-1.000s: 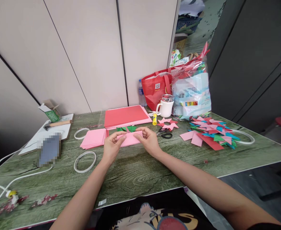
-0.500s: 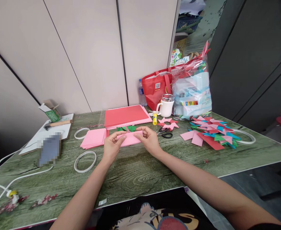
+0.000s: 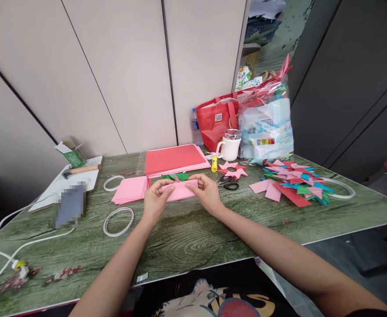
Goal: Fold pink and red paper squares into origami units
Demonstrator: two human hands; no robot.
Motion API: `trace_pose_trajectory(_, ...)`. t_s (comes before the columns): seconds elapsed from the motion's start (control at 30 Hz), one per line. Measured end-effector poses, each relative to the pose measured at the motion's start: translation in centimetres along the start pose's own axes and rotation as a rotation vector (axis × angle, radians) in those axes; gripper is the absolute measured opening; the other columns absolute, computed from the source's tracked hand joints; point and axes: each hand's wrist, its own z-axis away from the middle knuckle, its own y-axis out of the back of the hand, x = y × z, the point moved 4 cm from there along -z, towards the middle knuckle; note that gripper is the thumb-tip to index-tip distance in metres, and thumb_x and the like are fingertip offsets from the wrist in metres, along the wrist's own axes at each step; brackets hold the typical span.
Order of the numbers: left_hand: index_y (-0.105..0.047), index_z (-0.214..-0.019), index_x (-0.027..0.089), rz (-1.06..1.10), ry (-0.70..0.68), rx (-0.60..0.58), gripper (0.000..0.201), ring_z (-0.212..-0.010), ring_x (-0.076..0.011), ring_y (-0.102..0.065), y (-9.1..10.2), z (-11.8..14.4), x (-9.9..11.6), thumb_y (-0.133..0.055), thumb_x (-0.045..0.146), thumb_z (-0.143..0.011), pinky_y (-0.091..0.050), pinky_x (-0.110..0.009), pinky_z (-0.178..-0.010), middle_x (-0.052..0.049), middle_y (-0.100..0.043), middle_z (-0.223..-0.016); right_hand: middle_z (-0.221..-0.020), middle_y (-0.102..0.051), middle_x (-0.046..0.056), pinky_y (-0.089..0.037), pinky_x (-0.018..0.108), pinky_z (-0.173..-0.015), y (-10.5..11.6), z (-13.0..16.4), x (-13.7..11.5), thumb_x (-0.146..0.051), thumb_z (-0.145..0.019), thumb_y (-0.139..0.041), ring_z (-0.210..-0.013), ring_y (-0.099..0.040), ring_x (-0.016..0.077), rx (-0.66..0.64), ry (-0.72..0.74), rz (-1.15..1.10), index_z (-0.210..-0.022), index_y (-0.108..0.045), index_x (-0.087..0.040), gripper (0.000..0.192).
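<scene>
Between both hands is a pink sheet of paper [image 3: 180, 192], folded into a band and held just above the table. My left hand [image 3: 156, 200] pinches its left end, thumb in front and fingers behind. At the right end my right hand [image 3: 208, 193] grips it the same way. Behind the sheet lie green folded paper pieces [image 3: 182, 176], partly hidden by it. A stack of pink paper squares [image 3: 131, 189] is close to the left hand, and black-handled scissors [image 3: 230, 185] lie just right of the right hand.
Red and pink sheets [image 3: 176, 159] lie at the back. A yellow glue stick [image 3: 214, 164], a white mug [image 3: 230, 145] and a folded-paper ring [image 3: 233, 170] stand or lie right of them. Further right is a pile of folded pieces [image 3: 295, 178]. White rolls [image 3: 118, 222] and a hammer [image 3: 81, 170] are left.
Both hands keep their hold on the pink paper in nearly the same pose. The whole view has shifted very slightly.
</scene>
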Motion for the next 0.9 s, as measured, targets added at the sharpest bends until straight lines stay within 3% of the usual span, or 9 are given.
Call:
trace_pose_trajectory(0.4, -0.062, -0.085, 0.016, -0.007, -0.033, -0.016, 0.026, -0.050, -0.0096, -0.053, -0.02, 0.04, 0.04, -0.067, 0.030, -0.064, -0.040, -0.019, -0.046, 0.000, -0.064, -0.065, -0.069, -0.060, 0.002, -0.043, 0.022, -0.053, 0.04, 0.05, -0.08, -0.037, -0.064, -0.066, -0.060, -0.056, 0.0122, 0.009, 0.008, 0.013, -0.083, -0.055, -0.016, 0.030)
trace_pose_trajectory(0.63, -0.068, -0.078, 0.017, -0.087, -0.134, 0.017, 0.016, -0.074, -0.0168, -0.060, 0.05, 0.00, 0.35, -0.066, 0.027, -0.066, -0.046, -0.025, -0.066, -0.005, -0.068, -0.079, -0.071, -0.061, 0.003, -0.044, 0.022, -0.054, 0.10, -0.12, -0.01, -0.035, -0.063, -0.067, -0.061, -0.056, 0.0123, -0.004, 0.001, -0.008, -0.083, -0.056, -0.015, 0.029)
trace_pose_trajectory(0.9, -0.069, -0.075, 0.017, -0.157, -0.103, -0.026, 0.014, -0.070, -0.0172, -0.060, 0.09, -0.07, 0.32, -0.065, 0.027, -0.066, -0.045, -0.024, -0.061, -0.003, -0.068, -0.071, -0.072, -0.065, 0.002, -0.042, 0.021, -0.051, -0.13, -0.62, 0.74, -0.037, -0.063, -0.065, -0.058, -0.055, 0.0111, -0.163, -0.141, -0.037, -0.079, -0.062, -0.016, 0.027)
